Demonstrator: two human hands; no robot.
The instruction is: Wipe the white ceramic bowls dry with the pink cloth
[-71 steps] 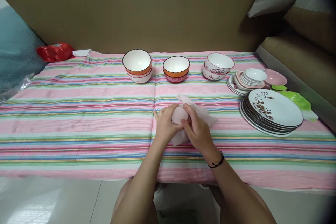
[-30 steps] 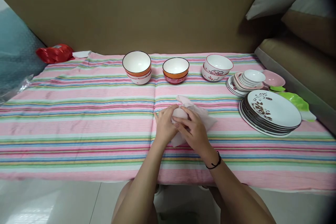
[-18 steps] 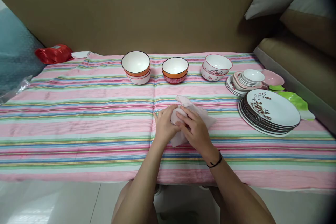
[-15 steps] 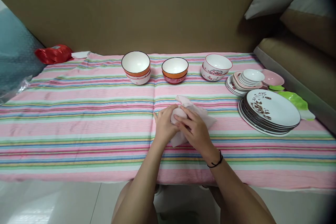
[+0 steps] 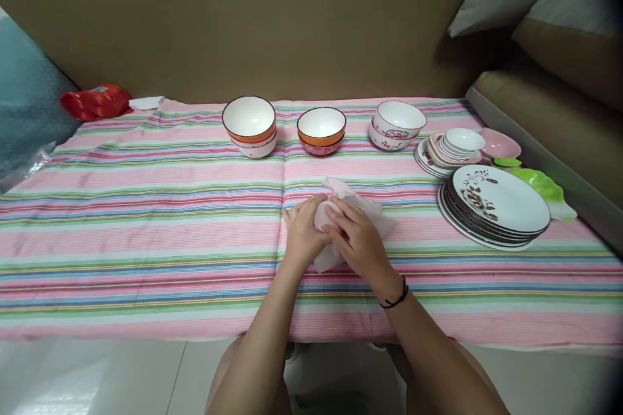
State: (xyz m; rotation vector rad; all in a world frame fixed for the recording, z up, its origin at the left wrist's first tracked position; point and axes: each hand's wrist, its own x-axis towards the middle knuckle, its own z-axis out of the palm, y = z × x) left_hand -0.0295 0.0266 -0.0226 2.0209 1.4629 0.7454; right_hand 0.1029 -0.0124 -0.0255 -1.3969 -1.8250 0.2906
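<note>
My left hand [image 5: 305,231] is curled around the left side of a small round white dish [image 5: 322,215], which looks like a little bowl turned upside down. From the right, my right hand [image 5: 359,241] has its fingers laid over the dish's top and edge. A thin white cloth or tissue [image 5: 374,213] lies crumpled beneath and behind both hands, one corner sticking up toward the back. Much of the dish is covered by fingers, and what lies under the right palm is hidden.
Stacked bowls stand along the back: a left stack [image 5: 249,123], a middle stack [image 5: 322,130] and a right stack [image 5: 399,123]. On the right are large plates [image 5: 506,201], small white dishes [image 5: 464,139], a pink bowl [image 5: 500,144] and a green leaf-shaped dish [image 5: 545,189]. A red bundle [image 5: 96,102] lies far left.
The whole view has shifted slightly. Both hands keep nearly the same hold on the small white dish, and the other dishes stay in place.
</note>
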